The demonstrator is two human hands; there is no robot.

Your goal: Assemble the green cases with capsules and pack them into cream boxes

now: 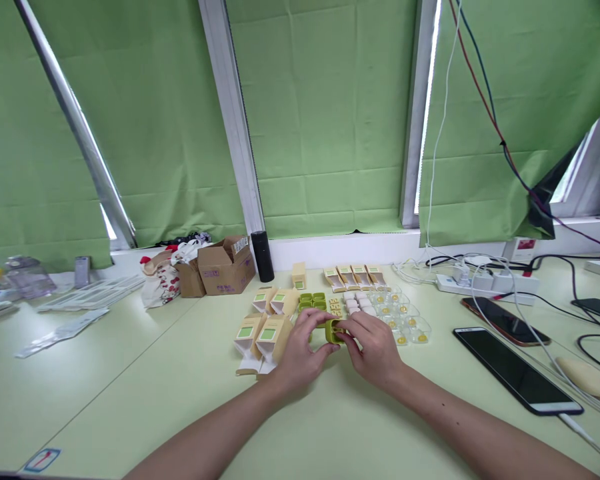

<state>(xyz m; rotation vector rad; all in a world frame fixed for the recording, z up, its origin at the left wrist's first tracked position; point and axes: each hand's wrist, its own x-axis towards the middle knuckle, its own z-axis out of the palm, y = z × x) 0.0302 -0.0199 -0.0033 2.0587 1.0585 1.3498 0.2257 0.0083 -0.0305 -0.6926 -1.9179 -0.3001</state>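
My left hand is closed around a small olive-green square box, tilted with its opening toward the right. The fingertips of my right hand are pinched together at that opening; whatever is between them is hidden. Beyond my hands stand several green boxes in rows. Beside them lie small yellowish square pieces, whitish-pink blocks and clear plastic cups with yellow bits inside. Left of my hands are open cream cartons with green labels.
More open cartons and one upright closed carton stand farther back. A cardboard box, a black cylinder and a patterned bag are at the back left. On the right lie phones, cables and a power strip.
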